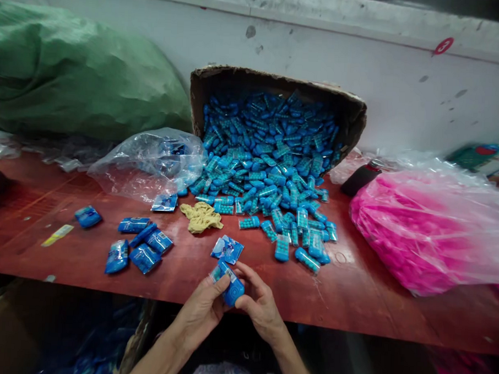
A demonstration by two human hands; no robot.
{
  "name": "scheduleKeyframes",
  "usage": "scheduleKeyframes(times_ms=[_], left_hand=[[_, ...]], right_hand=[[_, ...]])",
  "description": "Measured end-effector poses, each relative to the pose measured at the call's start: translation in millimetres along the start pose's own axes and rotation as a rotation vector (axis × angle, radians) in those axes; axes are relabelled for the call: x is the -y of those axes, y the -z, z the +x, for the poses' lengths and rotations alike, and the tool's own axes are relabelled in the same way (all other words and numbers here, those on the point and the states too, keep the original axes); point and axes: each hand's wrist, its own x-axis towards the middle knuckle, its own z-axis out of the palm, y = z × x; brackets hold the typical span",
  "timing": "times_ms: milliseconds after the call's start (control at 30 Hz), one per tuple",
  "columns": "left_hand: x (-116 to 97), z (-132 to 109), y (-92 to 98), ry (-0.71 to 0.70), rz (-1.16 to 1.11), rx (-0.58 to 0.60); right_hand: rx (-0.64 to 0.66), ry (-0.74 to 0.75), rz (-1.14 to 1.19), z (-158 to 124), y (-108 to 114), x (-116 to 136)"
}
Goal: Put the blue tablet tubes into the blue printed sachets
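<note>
Over the front edge of the red table, my left hand [203,303] pinches a small blue plastic container [234,293] between thumb and fingers. My right hand [261,304] closes on the same container from the other side, its thumb and fingertips at the blue end. Part of the container is hidden by my fingers. Just beyond lie printed blue cards [229,248]. Loose containers [282,247] with clear bodies and turquoise beads lie to the right. On the left, several blue printed packs [145,257] are grouped together.
A carton [355,117] on its side spills a heap of containers [267,160]. A crumpled yellow piece [201,217] lies in front, beside a clear plastic bag [147,163]. A green sack [80,75] stands back left, a bag of pink pieces [421,233] right. Another box [139,336] sits below the table.
</note>
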Motion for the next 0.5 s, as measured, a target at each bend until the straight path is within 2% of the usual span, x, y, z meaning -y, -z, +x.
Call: scheduleKeyframes(times_ms=[167, 267, 367, 500], left_hand=[[10.6, -2.5, -6.1, -0.018, -0.049, -0.141], [8.9, -6.9, -8.4, -0.003, -0.026, -0.111], [8.8, -9.7, -8.0, 0.02, 0.006, -0.07], [-0.4, -8.2, -2.2, 0.001, 0.036, -0.144]], right_hand=[[-0.073, 0.009, -0.138, -1.7, 3.7, -7.5], [-0.109, 0.005, -0.121, 1.5, 5.9, -10.3], [-0.045, -0.035, 0.027, 3.7, 3.5, -9.3], [0.034, -0.054, 0.046, 4.1, 1.1, -7.6]])
